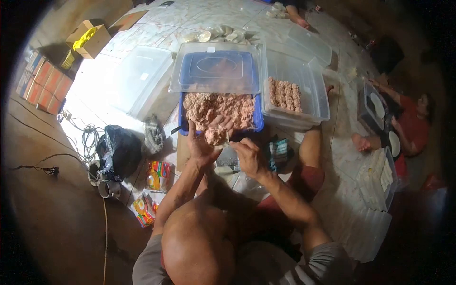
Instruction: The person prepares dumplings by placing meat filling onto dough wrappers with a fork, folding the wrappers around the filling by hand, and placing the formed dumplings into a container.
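On the raised palm of my left hand (202,142) rests a lump of pinkish minced filling (216,136), with a pale edge beside it. My right hand (248,156) is closed, its fingertips pinching at the lump's right edge; the exact thing between them is too small to make out. Just beyond both hands stands a blue tub (260,121) holding much of the same pink mixture (228,105). A clear lid (216,47) covers the tub's far part. To the right, a clear plastic box (323,102) holds rows of shaped pink pieces (285,95).
Noodle packets (158,176), a black bag (119,151), a mug (109,189) and cables lie left. A clear lid (145,78) and cardboard boxes (90,40) are farther left. At the right, another person (412,118) sits by trays (373,107).
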`<state>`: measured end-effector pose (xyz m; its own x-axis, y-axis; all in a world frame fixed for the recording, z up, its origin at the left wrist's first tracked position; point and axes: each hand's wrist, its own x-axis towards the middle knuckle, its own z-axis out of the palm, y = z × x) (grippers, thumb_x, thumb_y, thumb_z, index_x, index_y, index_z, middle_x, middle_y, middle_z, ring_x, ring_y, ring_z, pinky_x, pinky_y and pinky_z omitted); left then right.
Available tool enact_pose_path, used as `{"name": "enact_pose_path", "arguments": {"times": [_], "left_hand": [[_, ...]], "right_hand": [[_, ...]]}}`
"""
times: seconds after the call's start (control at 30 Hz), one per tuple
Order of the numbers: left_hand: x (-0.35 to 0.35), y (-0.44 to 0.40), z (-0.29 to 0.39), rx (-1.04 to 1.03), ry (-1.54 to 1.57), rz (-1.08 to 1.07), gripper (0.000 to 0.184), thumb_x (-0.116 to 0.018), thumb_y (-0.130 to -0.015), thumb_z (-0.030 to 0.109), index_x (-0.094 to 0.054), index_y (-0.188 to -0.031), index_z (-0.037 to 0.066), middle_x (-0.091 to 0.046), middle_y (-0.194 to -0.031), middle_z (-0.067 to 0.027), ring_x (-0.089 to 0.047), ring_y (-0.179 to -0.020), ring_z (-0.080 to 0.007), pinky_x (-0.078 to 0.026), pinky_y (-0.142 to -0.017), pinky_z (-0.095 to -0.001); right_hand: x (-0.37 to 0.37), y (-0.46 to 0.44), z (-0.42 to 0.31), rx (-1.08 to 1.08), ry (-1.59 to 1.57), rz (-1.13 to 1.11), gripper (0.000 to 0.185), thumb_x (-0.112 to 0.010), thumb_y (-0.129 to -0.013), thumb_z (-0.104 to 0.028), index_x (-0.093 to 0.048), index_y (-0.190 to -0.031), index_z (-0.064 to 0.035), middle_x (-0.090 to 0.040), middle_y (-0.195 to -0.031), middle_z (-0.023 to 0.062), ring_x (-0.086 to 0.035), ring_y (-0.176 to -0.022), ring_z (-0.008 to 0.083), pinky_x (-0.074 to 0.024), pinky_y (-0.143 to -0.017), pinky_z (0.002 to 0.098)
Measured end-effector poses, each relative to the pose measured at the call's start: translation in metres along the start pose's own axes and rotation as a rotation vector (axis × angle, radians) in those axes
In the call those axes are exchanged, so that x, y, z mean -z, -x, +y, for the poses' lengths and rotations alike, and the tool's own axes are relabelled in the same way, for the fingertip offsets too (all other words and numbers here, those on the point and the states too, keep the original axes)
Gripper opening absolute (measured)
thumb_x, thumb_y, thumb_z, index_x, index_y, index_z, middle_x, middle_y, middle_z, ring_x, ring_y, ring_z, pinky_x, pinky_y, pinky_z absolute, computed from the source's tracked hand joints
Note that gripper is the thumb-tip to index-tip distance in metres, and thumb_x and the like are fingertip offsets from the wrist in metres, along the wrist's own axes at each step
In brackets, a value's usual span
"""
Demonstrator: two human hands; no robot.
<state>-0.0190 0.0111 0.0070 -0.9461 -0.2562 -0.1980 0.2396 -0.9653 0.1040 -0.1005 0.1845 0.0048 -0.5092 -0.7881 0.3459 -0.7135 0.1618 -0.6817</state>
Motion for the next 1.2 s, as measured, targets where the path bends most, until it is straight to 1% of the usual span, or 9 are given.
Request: {"name": "enact_pose_path", "arguments": {"times": [0.2,0.27,0.4,0.53,0.63,0.87,1.0,1.1,1.2], "left_hand": [[0.040,0.001,0.022,-0.069,0.164,-0.176,0.082,-0.040,-0.099,0.065,-0.042,-0.144,-0.004,-0.055,-0.140,-0.0218,-0.060,-0.120,-0.0345,-0.049,-0.103,-0.0464],[0.009,0.007,0.016,-0.229,0.046,0.114,0.081,-0.039,-0.100,0.064,-0.039,-0.145,-0.004,-0.055,-0.140,-0.0225,-0.059,-0.122,-0.0341,-0.045,-0.107,-0.0481],[0.022,0.015,0.011,0.052,-0.035,-0.013,0.080,-0.043,-0.099,0.062,-0.039,-0.145,-0.004,-0.054,-0.141,-0.0234,-0.056,-0.126,-0.0343,-0.042,-0.109,-0.0488],[0.016,0.025,0.042,-0.313,-0.200,0.383,0.069,-0.045,-0.097,0.061,-0.055,-0.128,0.001,-0.066,-0.123,-0.0164,-0.066,-0.109,-0.0284,-0.047,-0.100,-0.0455],[0.041,0.049,0.063,-0.151,-0.142,0.096,0.064,-0.050,-0.095,0.062,-0.064,-0.114,0.002,-0.071,-0.109,-0.0120,-0.067,-0.096,-0.0253,-0.049,-0.097,-0.0426],[0.079,0.072,0.039,-0.038,-0.191,0.310,0.065,-0.048,-0.098,0.058,-0.062,-0.118,-0.003,-0.067,-0.116,-0.0194,-0.064,-0.110,-0.0330,-0.045,-0.106,-0.0453],[0.112,0.076,0.038,-0.011,-0.046,0.264,0.064,-0.048,-0.099,0.057,-0.058,-0.120,-0.002,-0.065,-0.120,-0.0210,-0.061,-0.115,-0.0353,-0.046,-0.106,-0.0474],[0.093,0.070,0.022,0.037,-0.026,0.324,0.067,-0.049,-0.098,0.060,-0.055,-0.124,-0.002,-0.062,-0.125,-0.0227,-0.061,-0.117,-0.0366,-0.046,-0.106,-0.0492],[0.086,0.055,0.015,0.233,0.046,0.042,0.079,-0.047,-0.097,0.065,-0.052,-0.131,-0.006,-0.060,-0.129,-0.0240,-0.060,-0.120,-0.0375,-0.047,-0.107,-0.0492]], "right_hand": [[0.049,-0.003,-0.037,-0.088,0.188,-0.218,0.026,-0.052,-0.088,0.005,-0.069,-0.107,-0.0007,-0.056,-0.088,0.0174,-0.062,-0.083,0.0349,-0.0495,-0.071,0.0438],[0.059,-0.011,-0.046,-0.135,0.242,-0.280,0.026,-0.052,-0.087,0.005,-0.069,-0.106,-0.0008,-0.056,-0.087,0.0168,-0.062,-0.082,0.0345,-0.0496,-0.071,0.0447],[0.039,-0.018,-0.036,-0.008,0.216,-0.199,0.028,-0.050,-0.089,0.003,-0.072,-0.105,-0.0054,-0.059,-0.089,0.0141,-0.065,-0.080,0.0353,-0.0524,-0.070,0.0448],[0.062,-0.015,-0.031,-0.028,0.171,-0.211,0.025,-0.051,-0.088,0.002,-0.070,-0.105,-0.0020,-0.058,-0.089,0.0191,-0.063,-0.082,0.0380,-0.0504,-0.070,0.0451],[0.029,0.012,0.004,-0.138,0.221,-0.227,0.021,-0.052,-0.087,0.002,-0.067,-0.101,0.0009,-0.057,-0.089,0.0211,-0.062,-0.083,0.0404,-0.0501,-0.071,0.0462],[-0.043,0.029,0.037,-0.320,0.299,-0.388,0.025,-0.053,-0.089,-0.005,-0.068,-0.109,-0.0053,-0.064,-0.105,0.0190,-0.066,-0.096,0.0432,-0.0537,-0.083,0.0491],[-0.022,0.034,0.063,-0.637,-0.504,-0.385,0.017,-0.063,-0.090,-0.006,-0.072,-0.104,-0.0020,-0.072,-0.092,0.0090,-0.067,-0.083,0.0186,-0.0538,-0.077,0.0339],[0.009,0.028,0.041,-0.949,-0.791,-0.470,0.018,-0.063,-0.091,-0.006,-0.071,-0.106,-0.0012,-0.072,-0.094,0.0060,-0.065,-0.086,0.0150,-0.0532,-0.079,0.0315],[-0.006,0.031,0.007,-0.070,-0.162,-0.106,0.019,-0.059,-0.092,-0.007,-0.071,-0.106,-0.0037,-0.068,-0.094,0.0117,-0.067,-0.090,0.0274,-0.0533,-0.076,0.0388]]}}
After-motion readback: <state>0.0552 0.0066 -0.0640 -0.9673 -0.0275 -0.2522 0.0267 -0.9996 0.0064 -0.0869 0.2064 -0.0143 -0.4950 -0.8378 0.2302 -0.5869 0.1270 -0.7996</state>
